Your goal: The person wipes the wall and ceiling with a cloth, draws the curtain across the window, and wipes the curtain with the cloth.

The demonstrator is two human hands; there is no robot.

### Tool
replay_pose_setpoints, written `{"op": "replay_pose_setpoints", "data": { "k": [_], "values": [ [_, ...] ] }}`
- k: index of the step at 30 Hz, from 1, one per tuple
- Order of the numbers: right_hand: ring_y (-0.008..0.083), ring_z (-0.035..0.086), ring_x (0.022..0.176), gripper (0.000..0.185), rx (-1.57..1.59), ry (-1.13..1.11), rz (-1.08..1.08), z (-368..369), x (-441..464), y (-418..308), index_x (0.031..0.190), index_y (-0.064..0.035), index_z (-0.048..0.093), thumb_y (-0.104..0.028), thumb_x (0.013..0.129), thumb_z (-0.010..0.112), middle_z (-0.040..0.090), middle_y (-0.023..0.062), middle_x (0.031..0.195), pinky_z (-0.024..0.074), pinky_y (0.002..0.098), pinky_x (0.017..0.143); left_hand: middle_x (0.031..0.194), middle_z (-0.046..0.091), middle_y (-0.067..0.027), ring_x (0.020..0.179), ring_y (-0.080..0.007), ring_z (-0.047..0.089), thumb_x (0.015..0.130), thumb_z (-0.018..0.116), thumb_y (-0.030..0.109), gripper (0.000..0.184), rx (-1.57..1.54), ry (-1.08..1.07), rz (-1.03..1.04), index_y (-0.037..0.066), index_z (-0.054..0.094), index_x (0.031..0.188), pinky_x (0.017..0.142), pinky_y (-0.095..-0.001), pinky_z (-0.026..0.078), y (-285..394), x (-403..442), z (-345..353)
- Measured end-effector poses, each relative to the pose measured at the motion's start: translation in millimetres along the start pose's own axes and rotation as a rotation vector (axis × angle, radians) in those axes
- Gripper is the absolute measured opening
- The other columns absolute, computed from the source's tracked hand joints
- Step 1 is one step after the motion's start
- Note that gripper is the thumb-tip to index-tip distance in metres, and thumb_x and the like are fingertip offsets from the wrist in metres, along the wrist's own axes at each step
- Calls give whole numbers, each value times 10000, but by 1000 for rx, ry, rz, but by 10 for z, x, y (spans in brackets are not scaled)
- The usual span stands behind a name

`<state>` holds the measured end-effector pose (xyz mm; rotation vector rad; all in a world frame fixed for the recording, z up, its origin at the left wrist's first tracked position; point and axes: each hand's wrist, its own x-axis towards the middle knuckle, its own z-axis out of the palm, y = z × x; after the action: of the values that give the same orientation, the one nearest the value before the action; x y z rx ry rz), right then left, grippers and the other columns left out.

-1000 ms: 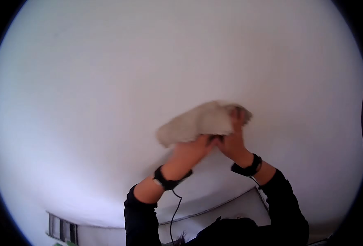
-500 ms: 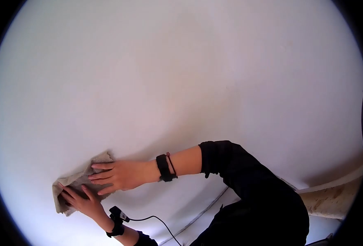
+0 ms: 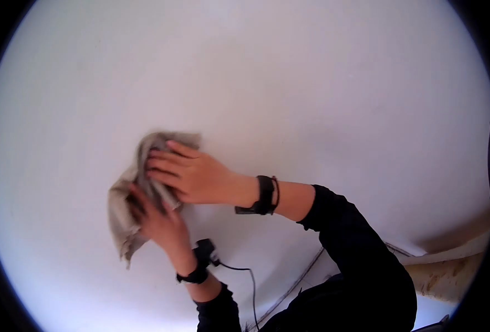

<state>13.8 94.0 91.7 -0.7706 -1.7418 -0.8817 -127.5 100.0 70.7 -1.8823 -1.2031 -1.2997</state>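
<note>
A grey-beige cloth (image 3: 124,207), rumpled and with a ragged edge, lies against the white wall (image 3: 311,83), left of the middle of the head view. My right hand (image 3: 198,174) presses on its upper part, fingers stretched across the folds and bent a little into them. Lower down, my left hand (image 3: 164,224) grips the cloth's lower part; its fingers are slightly blurred and partly lost in the folds. One corner of the cloth hangs loose below my left hand.
A black wrist strap with a small device (image 3: 205,252) sits on my left wrist, and a thin black cable (image 3: 253,288) runs down from it. A dark seam (image 3: 297,282) marks the wall's bottom. At lower right lies a pale brown, wood-like surface (image 3: 447,276).
Both hands have moved up and to the right along the wall, taking the cloth with them. The cloth is now more bunched, with its lower corner hanging down.
</note>
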Motion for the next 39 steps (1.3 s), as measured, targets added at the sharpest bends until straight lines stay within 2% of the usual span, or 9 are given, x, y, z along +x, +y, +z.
{"op": "replay_pose_setpoints", "data": {
  "k": [8, 10, 12, 14, 18, 20, 22, 27, 39],
  "values": [
    [313, 357, 1148, 514, 36, 14, 477, 1028, -942, -190, 1086, -23, 468, -34, 590, 604, 402, 167, 1190, 236, 425, 1015, 1217, 445, -141, 1122, -321, 413, 742, 540, 174, 580, -156, -177, 360, 123, 340, 1284, 921, -426, 317, -633, -431, 610],
    [331, 355, 1139, 501, 71, 63, 623, 1382, -1256, -408, 1096, -9, 457, -40, 616, 599, 397, 179, 1187, 255, 412, 1002, 852, 609, -120, 745, -277, 595, 756, 526, 215, 197, -97, -439, 309, 92, 605, 888, 643, -408, 473, -815, -594, 672],
    [344, 357, 1130, 493, 78, 84, 750, 1793, -1594, -669, 1095, 1, 446, -29, 625, 591, 393, 191, 1179, 287, 413, 972, 735, 605, -104, 595, -262, 584, 754, 525, 215, 153, -172, -312, 429, 86, 596, 798, 502, -388, 469, -1204, -934, 969],
    [359, 343, 1135, 515, 80, 60, 873, 2178, -1775, -1117, 1115, 3, 416, -27, 631, 588, 366, 206, 1193, 306, 412, 950, 767, 604, -120, 672, -287, 587, 747, 522, 194, 152, -142, -745, 275, 78, 597, 810, 599, -412, 474, -1670, -1263, 1008],
    [388, 294, 1164, 608, 433, 133, 1084, 2932, -1525, -1899, 1194, -12, 333, -50, 647, 597, 297, 221, 1244, 273, 401, 970, 985, 559, -161, 930, -344, 513, 730, 510, 150, 249, -164, -805, 242, 57, 575, 951, 822, -466, 383, -3031, -1987, 1268],
    [391, 287, 1166, 628, 464, 97, 1024, 3466, -1185, -2281, 1213, -18, 312, -56, 653, 595, 286, 219, 1254, 259, 400, 976, 1065, 529, -174, 1018, -365, 467, 726, 503, 136, 304, -167, -794, 205, 48, 558, 1011, 887, -482, 333, -3979, -2311, 1356],
    [386, 265, 1182, 654, 533, 111, 937, 2930, -1230, -1813, 1246, -23, 283, -83, 670, 587, 272, 216, 1270, 231, 403, 987, 1153, 471, -190, 1082, -384, 411, 722, 508, 142, 382, -51, -787, 130, 29, 516, 1087, 916, -493, 302, -3599, -2436, 1620],
    [397, 225, 1202, 467, 430, -51, 562, 2917, -449, -2193, 1138, -42, 448, -188, 714, 578, 321, 200, 1229, 150, 557, 984, 1286, 326, -206, 1159, -379, 337, 708, 552, 125, 629, -28, -336, 1, 34, 302, 1278, 958, -472, 253, -3502, -1471, 427],
    [333, 414, 1042, 369, 401, -440, 593, 4059, -3103, -1917, 1041, -32, 510, -104, 683, 561, 488, 152, 1056, 297, 494, 910, 1120, 425, -263, 1022, -410, 428, 670, 525, 17, 428, -150, -364, -291, 65, 521, 1095, 847, -449, 360, -3483, -2994, 1645]
  ]
}}
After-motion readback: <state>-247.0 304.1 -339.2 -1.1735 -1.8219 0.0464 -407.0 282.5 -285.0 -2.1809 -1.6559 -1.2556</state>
